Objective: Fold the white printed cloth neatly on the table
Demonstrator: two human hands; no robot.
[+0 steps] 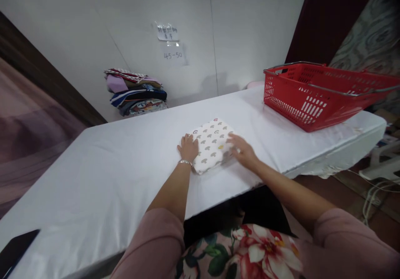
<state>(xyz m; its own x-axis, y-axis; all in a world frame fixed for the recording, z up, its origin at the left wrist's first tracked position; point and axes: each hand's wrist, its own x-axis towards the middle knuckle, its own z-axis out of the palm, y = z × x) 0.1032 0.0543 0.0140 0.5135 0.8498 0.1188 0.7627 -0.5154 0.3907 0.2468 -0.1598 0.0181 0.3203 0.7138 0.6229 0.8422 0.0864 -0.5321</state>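
Note:
A folded white cloth [211, 143] with a grey mushroom-like print and a few coloured marks lies flat on the white-covered table [137, 166]. My left hand [189, 147], a bracelet at its wrist, rests along the cloth's left edge with its fingers apart. At the right edge is my right hand [243, 150], its fingers stretched out and touching or just over the cloth. Neither hand wraps around the fabric.
A red plastic basket [315, 108] with metal handles stands at the table's right end. Folded clothes [136, 91] are stacked beyond the far edge, by the wall. A dark flat device [17, 252] lies at the near left corner. Paper labels [173, 55] hang on the wall.

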